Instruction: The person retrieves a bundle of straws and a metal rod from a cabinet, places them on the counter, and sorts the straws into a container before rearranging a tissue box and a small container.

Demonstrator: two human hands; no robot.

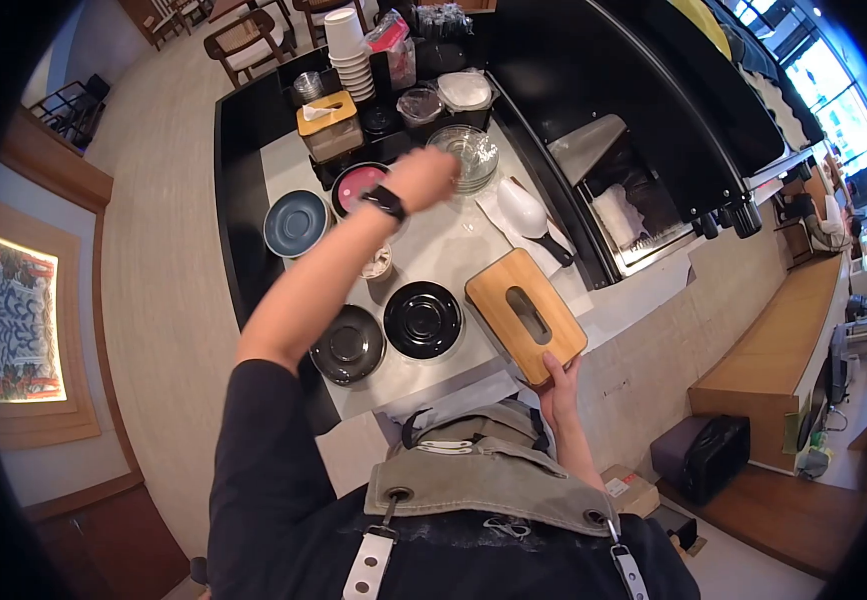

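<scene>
My left hand (pixel 424 180) is stretched forward over the counter, close to a stack of clear glass plates (pixel 472 160). Its fingers are blurred and partly hidden, so I cannot make out a grip. On its wrist is a black watch. In my right hand (pixel 560 388) is a tissue box (pixel 514 300) with a wooden lid and an oval slot, gripped at its near end, thumb on top. The slot looks dark. Left of this box sit a glossy black saucer (pixel 424 318) and a dark grey saucer (pixel 348 345).
A blue saucer (pixel 296 222) and a pink dotted dish (pixel 359 188) lie at left. Farther back stand another tissue box (pixel 331 130) and stacked white cups (pixel 351 60). A white scoop (pixel 522 208) rests on a cloth beside the black machine (pixel 644 110) at right.
</scene>
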